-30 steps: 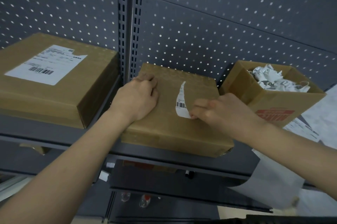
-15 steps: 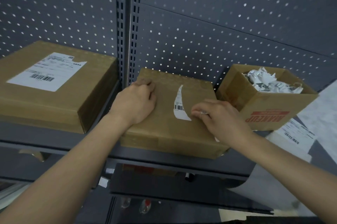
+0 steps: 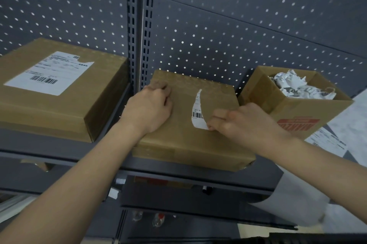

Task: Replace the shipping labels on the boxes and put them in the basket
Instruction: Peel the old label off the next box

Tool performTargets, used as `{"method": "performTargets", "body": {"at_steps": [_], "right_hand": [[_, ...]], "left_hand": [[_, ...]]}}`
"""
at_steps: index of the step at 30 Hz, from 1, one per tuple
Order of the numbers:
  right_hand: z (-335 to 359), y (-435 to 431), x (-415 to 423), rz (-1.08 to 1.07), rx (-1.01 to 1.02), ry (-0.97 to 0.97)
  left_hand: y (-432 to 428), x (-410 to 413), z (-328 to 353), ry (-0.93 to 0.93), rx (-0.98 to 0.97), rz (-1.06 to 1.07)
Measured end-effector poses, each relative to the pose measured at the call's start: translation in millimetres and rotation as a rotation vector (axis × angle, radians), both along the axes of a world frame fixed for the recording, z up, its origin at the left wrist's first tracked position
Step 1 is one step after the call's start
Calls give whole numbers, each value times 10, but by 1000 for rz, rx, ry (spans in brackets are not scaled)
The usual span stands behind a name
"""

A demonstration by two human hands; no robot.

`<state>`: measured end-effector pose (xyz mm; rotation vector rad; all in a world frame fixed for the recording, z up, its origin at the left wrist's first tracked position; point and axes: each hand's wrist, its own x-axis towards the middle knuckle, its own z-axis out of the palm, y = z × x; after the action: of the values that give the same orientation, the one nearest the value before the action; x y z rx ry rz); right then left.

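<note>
Box (image 3: 184, 140) was set on shelf (image 3: 39, 156). L. hand (image 3: 149, 108) was clenched, pressed on box top. Label remnant (image 3: 197, 113), stuck mid-top, was pinched at its lower edge by R. hand (image 3: 242, 122). Recommended: remnant peeled low & slow, box held down, so tearing is avoided.

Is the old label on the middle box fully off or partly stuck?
Partly stuck: a torn label strip with a barcode lies on the box top; the right hand pinches its lower corner.
</note>
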<state>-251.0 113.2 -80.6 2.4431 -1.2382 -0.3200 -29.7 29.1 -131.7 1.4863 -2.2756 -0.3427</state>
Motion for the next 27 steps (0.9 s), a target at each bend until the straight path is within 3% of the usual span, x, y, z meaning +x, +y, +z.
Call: {"method": "performTargets", "body": {"at_steps": [6, 10, 13, 16, 20, 27], "right_hand": [[-192, 115, 111, -70, -208, -34], [-208, 116, 216, -139, -166, -86], [-172, 10, 141, -275, -46, -268], [-72, -41, -32, -253, 126, -555], [38, -39, -94, -158, 177, -384], [131, -132, -48, 184, 3, -47]], "left_hand": [[3, -12, -14, -21, -4, 15], [2, -19, -15, -47, -9, 16], [3, -7, -5, -35, -7, 10], [3, 3, 4, -28, -13, 4], [7, 3, 12, -25, -21, 5], [6, 9, 3, -20, -30, -1]]}}
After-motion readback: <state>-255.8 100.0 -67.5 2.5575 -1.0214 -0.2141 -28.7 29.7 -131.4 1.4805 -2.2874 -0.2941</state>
